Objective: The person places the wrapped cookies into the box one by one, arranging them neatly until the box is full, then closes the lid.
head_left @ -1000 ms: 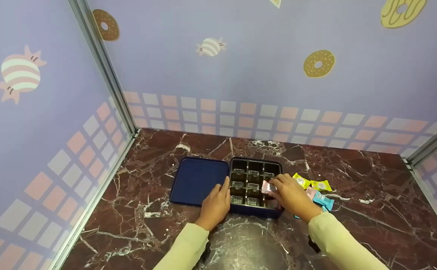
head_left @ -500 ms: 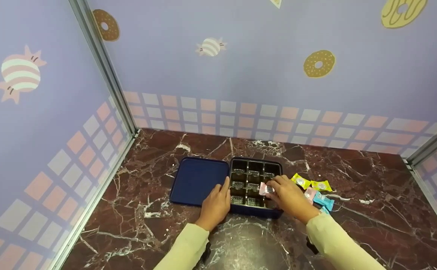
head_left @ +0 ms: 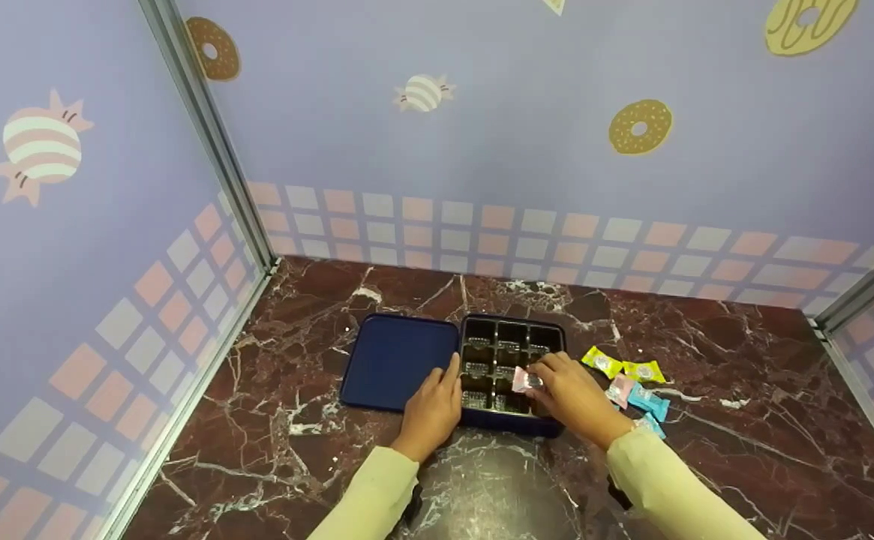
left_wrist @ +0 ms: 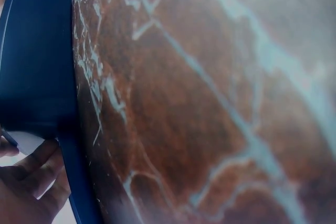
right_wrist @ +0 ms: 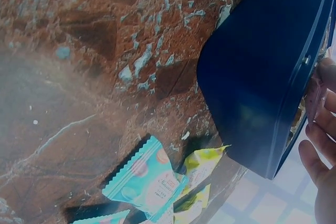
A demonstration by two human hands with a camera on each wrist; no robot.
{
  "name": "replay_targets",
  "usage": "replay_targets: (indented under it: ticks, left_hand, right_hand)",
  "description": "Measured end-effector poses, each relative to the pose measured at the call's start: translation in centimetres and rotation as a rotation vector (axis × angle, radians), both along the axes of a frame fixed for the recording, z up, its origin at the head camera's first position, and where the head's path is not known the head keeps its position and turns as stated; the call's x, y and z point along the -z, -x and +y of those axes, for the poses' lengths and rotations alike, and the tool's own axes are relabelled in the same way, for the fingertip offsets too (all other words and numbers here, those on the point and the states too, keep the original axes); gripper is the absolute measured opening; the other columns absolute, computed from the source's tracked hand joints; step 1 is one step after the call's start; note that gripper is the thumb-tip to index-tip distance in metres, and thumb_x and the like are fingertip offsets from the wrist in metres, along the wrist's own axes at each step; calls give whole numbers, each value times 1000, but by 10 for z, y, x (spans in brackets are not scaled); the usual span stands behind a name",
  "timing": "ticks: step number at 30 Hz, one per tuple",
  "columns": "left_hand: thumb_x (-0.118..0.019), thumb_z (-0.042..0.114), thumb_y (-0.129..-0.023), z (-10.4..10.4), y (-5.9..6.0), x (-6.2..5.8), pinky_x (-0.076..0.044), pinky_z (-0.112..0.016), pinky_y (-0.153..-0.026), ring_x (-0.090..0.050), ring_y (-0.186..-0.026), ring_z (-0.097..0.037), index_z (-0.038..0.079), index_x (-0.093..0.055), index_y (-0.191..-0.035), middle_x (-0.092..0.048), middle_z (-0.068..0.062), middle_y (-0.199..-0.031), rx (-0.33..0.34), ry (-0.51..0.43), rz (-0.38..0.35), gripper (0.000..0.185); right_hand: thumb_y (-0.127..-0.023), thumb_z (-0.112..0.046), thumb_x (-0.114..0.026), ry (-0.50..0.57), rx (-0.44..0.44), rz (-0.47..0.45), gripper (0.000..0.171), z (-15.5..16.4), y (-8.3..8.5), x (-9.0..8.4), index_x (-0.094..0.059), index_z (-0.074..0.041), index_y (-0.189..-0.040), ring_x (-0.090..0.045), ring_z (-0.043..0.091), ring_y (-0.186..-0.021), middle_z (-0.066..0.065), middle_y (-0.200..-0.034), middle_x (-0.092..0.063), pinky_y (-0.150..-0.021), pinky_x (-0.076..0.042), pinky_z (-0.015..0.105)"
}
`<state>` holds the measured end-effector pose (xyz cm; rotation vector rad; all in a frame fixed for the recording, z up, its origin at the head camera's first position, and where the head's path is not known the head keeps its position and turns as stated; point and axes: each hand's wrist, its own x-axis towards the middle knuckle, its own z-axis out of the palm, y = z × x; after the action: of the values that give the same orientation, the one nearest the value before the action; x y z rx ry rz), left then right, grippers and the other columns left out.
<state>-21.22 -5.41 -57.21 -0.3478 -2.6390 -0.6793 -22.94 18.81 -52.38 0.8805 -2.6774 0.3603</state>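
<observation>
The head camera looks down from high up at the whole table [head_left: 294, 420], while both wrist cameras sit very close, and all three see the blue box [head_left: 510, 426].

Ref. surroundings only. You have a dark red marble table [head_left: 707, 420] w/ white veins. A navy lid [head_left: 395, 361] lies flat on it, left side. To the right you see loose wrapped sweets: 2 yellow packets [head_left: 623, 366] side by side, a pink packet [head_left: 620, 390] just below, touching a light blue packet [head_left: 647, 401]; 2nd blue one near it, mostly hidden. Booth walls [head_left: 482, 150] are lilac w/ a pink/grey check band along the base. Wall decals: brown doughnut [head_left: 638, 127], striped candy [head_left: 422, 93], larger striped candy [head_left: 39, 146] on left wall. Metal corner post [head_left: 211, 142] at left rear.
</observation>
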Motion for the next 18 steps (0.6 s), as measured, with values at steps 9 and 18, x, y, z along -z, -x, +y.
replay_targets:
  ticks: [9, 18]
  left_hand:
    - [-54, 17, -98, 1, 0, 0, -50, -37, -57, -52, -64, -22, 7, -52, -140, -56, -8, -86, -7, 2, 11, 43]
    - [-55, 17, -97, 2, 1, 1, -51, -38, -59, -53, -66, -23, 7, -53, -139, -56, -9, -86, -13, 0, 19, 43]
  right_hand:
    - [-87, -29, -72, -11, -2, 4, 24, -4, -1, 1, -69, -12, -103, -55, 18, -91, -1, -98, -62, -78, -49, 37]
    - [-86, -28, -73, 17, -36, -3, 25, -9, -2, 0, -70, -10, -104, -57, 19, -94, 0, -98, -63, -82, -50, 37]
